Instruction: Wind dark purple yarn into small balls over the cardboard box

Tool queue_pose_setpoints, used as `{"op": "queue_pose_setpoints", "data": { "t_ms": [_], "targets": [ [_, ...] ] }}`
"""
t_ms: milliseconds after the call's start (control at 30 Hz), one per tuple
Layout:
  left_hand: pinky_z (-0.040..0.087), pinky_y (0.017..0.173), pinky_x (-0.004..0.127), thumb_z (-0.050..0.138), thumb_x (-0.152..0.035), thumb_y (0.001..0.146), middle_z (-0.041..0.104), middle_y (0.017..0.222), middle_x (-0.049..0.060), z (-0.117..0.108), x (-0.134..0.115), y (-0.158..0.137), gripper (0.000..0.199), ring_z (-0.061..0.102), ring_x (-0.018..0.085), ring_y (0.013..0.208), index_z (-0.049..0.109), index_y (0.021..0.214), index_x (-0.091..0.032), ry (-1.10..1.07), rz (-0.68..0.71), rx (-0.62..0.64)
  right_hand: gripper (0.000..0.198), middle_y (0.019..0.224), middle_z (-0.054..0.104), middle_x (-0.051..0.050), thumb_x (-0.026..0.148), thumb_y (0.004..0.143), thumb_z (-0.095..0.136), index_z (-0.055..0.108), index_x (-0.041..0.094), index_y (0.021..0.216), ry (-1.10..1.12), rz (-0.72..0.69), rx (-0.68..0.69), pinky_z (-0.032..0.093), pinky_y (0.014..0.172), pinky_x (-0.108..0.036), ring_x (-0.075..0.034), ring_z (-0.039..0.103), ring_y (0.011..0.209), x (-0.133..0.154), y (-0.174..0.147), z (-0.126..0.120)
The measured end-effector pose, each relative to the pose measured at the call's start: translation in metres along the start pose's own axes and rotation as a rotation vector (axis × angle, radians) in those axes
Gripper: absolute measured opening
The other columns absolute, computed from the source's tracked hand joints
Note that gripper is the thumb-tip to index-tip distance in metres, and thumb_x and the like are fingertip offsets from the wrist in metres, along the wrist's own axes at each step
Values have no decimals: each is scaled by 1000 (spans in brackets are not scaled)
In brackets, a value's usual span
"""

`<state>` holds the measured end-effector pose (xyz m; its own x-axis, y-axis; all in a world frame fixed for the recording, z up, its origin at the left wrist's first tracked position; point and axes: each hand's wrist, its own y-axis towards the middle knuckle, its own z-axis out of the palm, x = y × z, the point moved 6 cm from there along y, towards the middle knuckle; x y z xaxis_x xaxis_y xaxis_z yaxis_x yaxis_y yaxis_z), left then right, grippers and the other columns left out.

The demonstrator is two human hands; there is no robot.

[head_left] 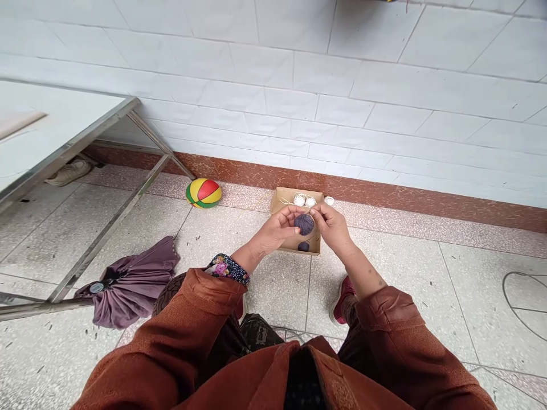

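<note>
My left hand (280, 228) is closed around the side of a dark purple-grey ball of yarn (304, 224), held above an open cardboard box (317, 246). Just right of the ball, my right hand (332, 226) has thumb and forefinger pinched together near its top edge. What sits in that pinch is too small to make out, though it may be a strand. Inside the box lie white yarn balls (299, 200) at the far end and a small dark ball (303, 246) at the near end. Another white ball (329, 200) rests outside, by the box's right side.
A tiled wall (282, 102) rises behind the box. Left are a yellow, red and green ball (204, 193), a metal-framed table (98, 117), a shoe (70, 172) and a purple cloth bag (132, 285) on the speckled floor. A wire frame (525, 309) stands far right.
</note>
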<state>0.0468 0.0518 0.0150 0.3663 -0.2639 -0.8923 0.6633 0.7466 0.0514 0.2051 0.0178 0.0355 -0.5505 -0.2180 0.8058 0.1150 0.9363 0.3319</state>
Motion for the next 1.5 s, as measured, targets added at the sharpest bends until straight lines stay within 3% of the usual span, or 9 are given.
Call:
{"op": "queue_pose_setpoints", "data": {
  "t_ms": [233, 367, 500, 600, 800, 1000, 1233, 1367, 1500],
  "targets": [
    [51, 95, 33, 91, -34, 71, 75, 114, 8, -23, -4, 4, 46, 68, 18, 104, 73, 111, -20, -85, 13, -164, 13, 88, 71, -5, 27, 101, 55, 66, 23, 95, -155, -45, 231, 46, 72, -30, -21, 64, 81, -4, -15, 39],
    [51, 95, 34, 87, -26, 71, 75, 108, 6, -41, -2, 7, 42, 67, 17, 99, 70, 109, -18, 93, 44, -284, 16, 88, 70, -4, 27, 103, 53, 65, 23, 92, -114, -141, 335, 48, 77, -31, -19, 63, 81, 15, -22, 48],
    [51, 94, 35, 86, -25, 70, 75, 105, 6, -45, 5, 11, 45, 68, 17, 96, 68, 111, -18, 300, 38, -273, 23, 80, 67, -1, 34, 104, 54, 65, 23, 87, 57, -197, 408, 49, 75, -30, -17, 61, 74, 38, -24, 41],
    [52, 90, 34, 89, -27, 67, 75, 105, 6, -40, 11, 12, 50, 69, 17, 93, 68, 111, -18, 364, 6, -222, 26, 79, 67, -1, 42, 104, 56, 69, 24, 92, 164, -126, 329, 49, 71, -30, -17, 60, 71, 41, -18, 22],
    [52, 89, 34, 89, -27, 69, 74, 100, 5, -15, 17, 5, 46, 68, 16, 89, 69, 110, -18, 348, -102, 8, 30, 77, 61, 0, 50, 101, 58, 66, 24, 88, 182, 34, -14, 46, 69, -31, -17, 54, 70, 12, -3, -19],
    [53, 93, 33, 93, -33, 70, 74, 116, 9, 2, 9, 0, 57, 69, 19, 103, 71, 121, -23, 92, -63, 123, 34, 68, 54, 2, 51, 101, 57, 62, 24, 81, 28, 130, -51, 41, 64, -29, -17, 49, 65, -16, -2, -14],
    [51, 100, 37, 93, -40, 71, 75, 116, 9, -15, -1, 4, 50, 68, 22, 111, 75, 113, -22, -33, 13, -61, 19, 75, 65, -2, 36, 100, 55, 66, 24, 89, -61, 56, 154, 43, 64, -29, -19, 58, 68, -14, -15, 31],
    [51, 100, 35, 91, -29, 68, 76, 109, 6, -37, -1, 6, 46, 68, 18, 102, 74, 109, -20, 71, 26, -236, 18, 83, 69, -3, 30, 102, 53, 67, 23, 92, -32, -60, 285, 47, 73, -30, -19, 63, 76, 5, -21, 47],
    [52, 99, 37, 87, -25, 70, 77, 108, 7, -46, 3, 7, 45, 69, 18, 99, 71, 111, -18, 240, 24, -283, 23, 79, 66, -1, 35, 103, 54, 65, 23, 87, 107, -126, 386, 47, 74, -29, -16, 59, 73, 26, -22, 44]
  ]
}}
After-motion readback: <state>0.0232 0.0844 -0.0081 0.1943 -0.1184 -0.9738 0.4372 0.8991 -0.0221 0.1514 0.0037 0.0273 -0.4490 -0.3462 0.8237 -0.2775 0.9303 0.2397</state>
